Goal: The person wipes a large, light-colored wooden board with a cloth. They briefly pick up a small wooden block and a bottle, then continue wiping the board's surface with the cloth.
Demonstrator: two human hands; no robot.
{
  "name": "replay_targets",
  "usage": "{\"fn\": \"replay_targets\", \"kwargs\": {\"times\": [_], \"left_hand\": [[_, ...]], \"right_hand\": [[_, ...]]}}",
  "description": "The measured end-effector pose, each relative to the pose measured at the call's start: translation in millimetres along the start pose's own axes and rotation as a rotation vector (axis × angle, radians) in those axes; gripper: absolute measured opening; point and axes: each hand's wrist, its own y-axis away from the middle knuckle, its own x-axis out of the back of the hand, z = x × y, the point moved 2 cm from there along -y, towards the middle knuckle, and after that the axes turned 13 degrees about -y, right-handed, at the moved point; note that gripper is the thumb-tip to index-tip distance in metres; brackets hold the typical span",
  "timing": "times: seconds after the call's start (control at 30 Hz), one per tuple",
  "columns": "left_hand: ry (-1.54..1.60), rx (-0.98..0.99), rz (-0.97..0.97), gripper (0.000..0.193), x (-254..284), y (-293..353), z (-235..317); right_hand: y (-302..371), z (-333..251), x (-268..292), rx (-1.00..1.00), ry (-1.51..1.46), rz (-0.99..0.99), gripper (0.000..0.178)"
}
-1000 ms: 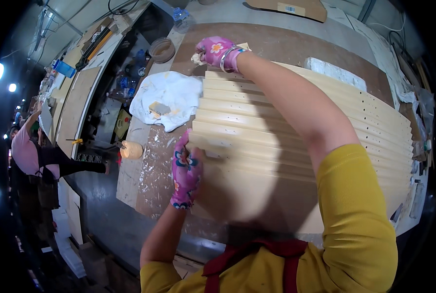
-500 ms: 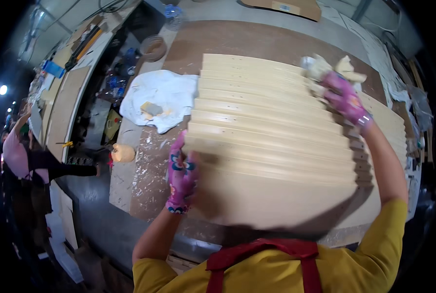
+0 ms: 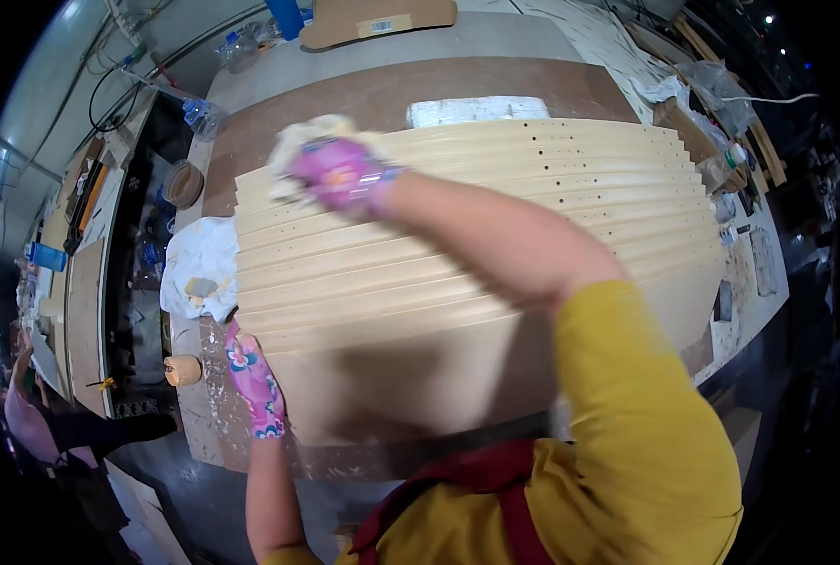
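Note:
A stack of pale wooden boards [image 3: 420,377] lies before me, their overlapping edges forming ridges and some carrying small dark holes. Blurred by motion, my right hand [image 3: 335,174] in a pink flowered glove is closed on a cream cloth [image 3: 293,155] over the far left part of the boards. My left hand [image 3: 255,381], gloved alike, rests along the near left edge of the stack, fingers stretched out and holding nothing. Beyond that hand lies a white cloth [image 3: 189,268] with a small sanding block [image 3: 201,287] on it.
A wrapped white block [image 3: 476,111] stands behind the boards. Along the left are a peach-coloured roll [image 3: 183,370], a round tub [image 3: 184,184] and a plastic bottle [image 3: 203,118]. Cardboard [image 3: 378,24] lies at the far edge. Another person [image 3: 39,424] is at the far left.
My right hand has swept the cream cloth from the right side of the boards to the far left. My left hand stays by the left edge. The whole view has shifted.

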Motion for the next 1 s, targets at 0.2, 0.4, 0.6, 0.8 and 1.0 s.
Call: {"fn": "replay_targets", "kwargs": {"times": [0.2,0.4,0.6,0.8,1.0], "left_hand": [[-0.074,-0.123,-0.003,0.039,4,3,9],[-0.009,-0.073,0.010,0.044,-5,-6,9],[-0.553,-0.440,0.241,0.059,5,-7,35],[-0.641,-0.886,-0.127,0.086,-76,100,203],[0.349,-0.527,-0.753,0.066,-220,210,240]], "right_hand": [[230,74,230,-0.360,0.147,0.189,0.028],[336,65,362,-0.765,0.578,0.427,0.026],[349,-48,279,-0.307,-0.956,0.990,0.041],[362,-102,156,-0.150,-1.570,0.727,0.039],[392,-141,93,-0.121,-1.706,0.556,0.058]]}}
